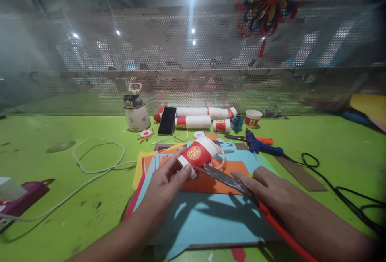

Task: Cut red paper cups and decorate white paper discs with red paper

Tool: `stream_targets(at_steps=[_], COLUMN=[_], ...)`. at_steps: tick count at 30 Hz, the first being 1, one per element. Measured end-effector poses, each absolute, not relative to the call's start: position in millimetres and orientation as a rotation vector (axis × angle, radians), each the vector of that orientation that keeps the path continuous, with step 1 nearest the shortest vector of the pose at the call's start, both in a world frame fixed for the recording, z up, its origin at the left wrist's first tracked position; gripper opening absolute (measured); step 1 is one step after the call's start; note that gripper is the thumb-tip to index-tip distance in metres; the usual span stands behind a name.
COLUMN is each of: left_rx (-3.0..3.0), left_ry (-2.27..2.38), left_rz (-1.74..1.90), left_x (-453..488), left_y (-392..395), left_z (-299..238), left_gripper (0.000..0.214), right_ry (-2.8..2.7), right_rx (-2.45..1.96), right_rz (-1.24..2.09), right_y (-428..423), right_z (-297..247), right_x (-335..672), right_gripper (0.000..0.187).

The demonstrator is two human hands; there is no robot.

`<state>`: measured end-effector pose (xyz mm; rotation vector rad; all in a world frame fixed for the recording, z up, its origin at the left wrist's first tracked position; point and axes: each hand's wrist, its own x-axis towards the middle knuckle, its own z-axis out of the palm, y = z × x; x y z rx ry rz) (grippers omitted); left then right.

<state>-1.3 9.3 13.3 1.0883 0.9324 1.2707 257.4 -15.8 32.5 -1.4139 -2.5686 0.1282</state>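
My left hand (171,177) is closed around a red and white paper cup (200,151), which is tilted with its mouth toward the upper right. A gold emblem shows on the cup's side, and a cut strip hangs at its lower end by my thumb. My right hand (268,193) grips a pair of scissors (224,178) with red handles. Their blades point left and reach the cup's lower side; whether they are closed on the paper I cannot tell. Beneath both hands lies a stack of coloured paper (217,217), blue and orange on top.
Behind the paper are a phone (167,121), a bottle (136,113), stacked paper cups (194,122) and a single cup (253,118). A blue glue gun (261,144) lies at right with its black cord (340,189). A white cable (90,171) runs left to a purple power strip (28,197).
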Motion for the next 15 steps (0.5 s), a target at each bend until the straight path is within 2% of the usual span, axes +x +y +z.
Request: stream_targets(at_steps=[4,10,15], left_rx=[1.066,1.147,1.177], left_ry=[0.905,0.867,0.946], left_rz=[1.287,1.334,1.198], left_x=[0.6,-1.9,-5.8], left_y=[7.7,9.5,13.2], left_z=[13.4,10.4,12.7], left_gripper=[0.066,0.062,0.071], right_ry=[-2.521,-2.521,-2.544], right_rx=[-1.374,-1.359,-1.456], right_rz=[0.159,0.410,0.422], right_y=[-18.0,-19.6,-17.1], right_z=[35.7,39.0,38.9], right_x=[254.9,258.2,258.0], right_gripper=[0.033,0.045,0.036])
